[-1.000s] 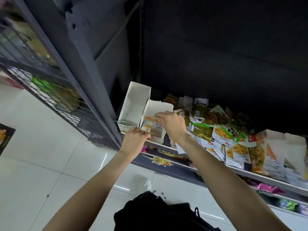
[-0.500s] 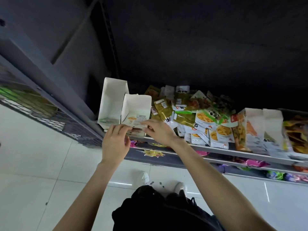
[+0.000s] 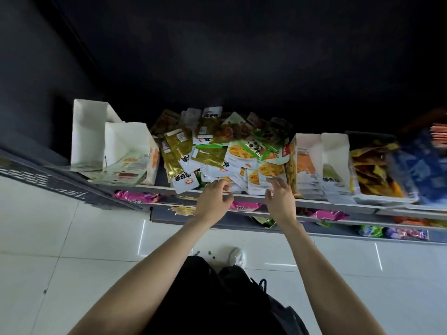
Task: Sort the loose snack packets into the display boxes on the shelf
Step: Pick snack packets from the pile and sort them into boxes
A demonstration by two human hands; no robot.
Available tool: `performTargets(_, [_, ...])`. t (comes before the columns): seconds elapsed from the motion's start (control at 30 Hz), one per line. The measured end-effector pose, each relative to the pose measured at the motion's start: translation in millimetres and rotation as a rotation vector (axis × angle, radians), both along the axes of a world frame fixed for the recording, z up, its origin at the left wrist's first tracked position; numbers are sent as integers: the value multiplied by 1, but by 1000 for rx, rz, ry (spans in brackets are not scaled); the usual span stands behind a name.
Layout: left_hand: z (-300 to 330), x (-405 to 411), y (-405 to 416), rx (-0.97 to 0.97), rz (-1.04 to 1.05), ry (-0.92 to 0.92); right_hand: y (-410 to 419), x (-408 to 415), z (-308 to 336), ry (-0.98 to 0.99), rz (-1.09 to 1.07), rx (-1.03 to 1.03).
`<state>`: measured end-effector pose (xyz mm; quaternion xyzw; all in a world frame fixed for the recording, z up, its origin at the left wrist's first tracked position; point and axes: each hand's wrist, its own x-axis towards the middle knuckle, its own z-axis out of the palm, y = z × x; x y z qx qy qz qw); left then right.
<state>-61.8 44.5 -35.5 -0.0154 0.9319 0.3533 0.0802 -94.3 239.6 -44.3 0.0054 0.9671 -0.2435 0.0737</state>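
A heap of loose snack packets (image 3: 225, 151), gold, white and green, lies on the shelf (image 3: 314, 203) between white display boxes. At the left stand one tall white box (image 3: 88, 131) and a second white box (image 3: 128, 146) with a few white-and-orange packets in it. At the right two more white boxes (image 3: 321, 158) hold packets. My left hand (image 3: 214, 201) hovers at the heap's front edge, fingers loosely curled, holding nothing. My right hand (image 3: 280, 198) reaches with spread fingers to the white packets with yellow pictures (image 3: 268, 171).
A display tray of dark yellow and orange packets (image 3: 372, 170) and a blurred blue pack (image 3: 420, 170) stand at the far right. Lower shelves (image 3: 399, 221) hold pink and green packets. White tiled floor (image 3: 72, 238) lies below, with my shoe (image 3: 238, 256).
Both hands left the second white box, where packets now lie, and moved right to the front of the loose heap. The view swung right as well.
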Motion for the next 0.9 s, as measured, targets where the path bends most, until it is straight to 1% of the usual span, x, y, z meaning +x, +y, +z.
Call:
performTargets(0.07, [-9, -17, 26, 10, 35, -156, 6, -16, -8, -114, 74, 52])
performTargets(0.1, [-12, -24, 37, -11, 51, -193, 8, -23, -10, -182, 100, 61])
performTargets(0.2, [-17, -40, 63, -152, 129, -219, 8, -32, -16, -325, 172, 80])
performTargets(0.23, [-18, -44, 70, -169, 169, -241, 9, -33, -18, -352, 189, 94])
performTargets(0.37, [-20, -52, 85, -64, 379, -351, 13, -36, -18, -355, 246, 137])
performTargets(0.5, [-10, -56, 87, -70, 439, -345, 18, -41, -17, -339, 279, 110])
performTargets(0.57, [-4, -59, 82, -6, 423, -379, 18, -42, -16, -338, 280, 95])
performTargets(0.63, [7, -60, 71, 81, 341, -448, 18, -42, -15, -357, 277, 74])
performTargets(0.7, [26, -53, 56, 244, 325, -498, 19, -43, -11, -359, 289, 72])
performTargets(0.77, [48, -36, 36, 427, 399, -513, 19, -45, -2, -320, 310, 33])
performTargets(0.83, [64, -14, 13, 528, 445, -506, 15, -40, 10, -246, 316, -56])
performTargets(0.9, [75, 6, -10, 471, 359, -448, 6, -29, 28, -238, 201, -256])
